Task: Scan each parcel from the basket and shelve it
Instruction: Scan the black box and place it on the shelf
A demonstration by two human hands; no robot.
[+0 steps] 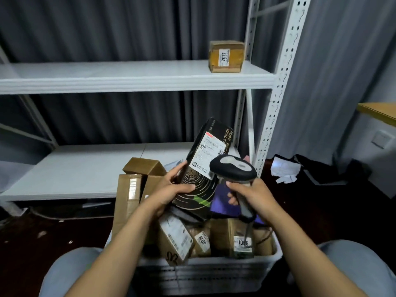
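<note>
A black parcel with a white shipping label is held above the basket, tilted so that its upper end leans up and to the right. It is gripped at its lower end by the left hand: the thumb is laid across the printed front face and the fingers are curled round the left edge. The left forearm is stretched forward from the lower left.

A handheld scanner is held just beside the parcel on its right, with its dark head overlapping the lower right corner of the label. Its handle is enclosed by the right hand, whose fingers are wrapped tightly round it below the head. The right forearm is brought in from the lower right, so that both hands are set close together over the basket.

The white slatted basket is filled with brown cardboard parcels, among them one labelled 1006 near the right wall. A small brown box marked 2017 is seen on the upper shelf of the white rack, at its right end, well apart from the hands.
</note>
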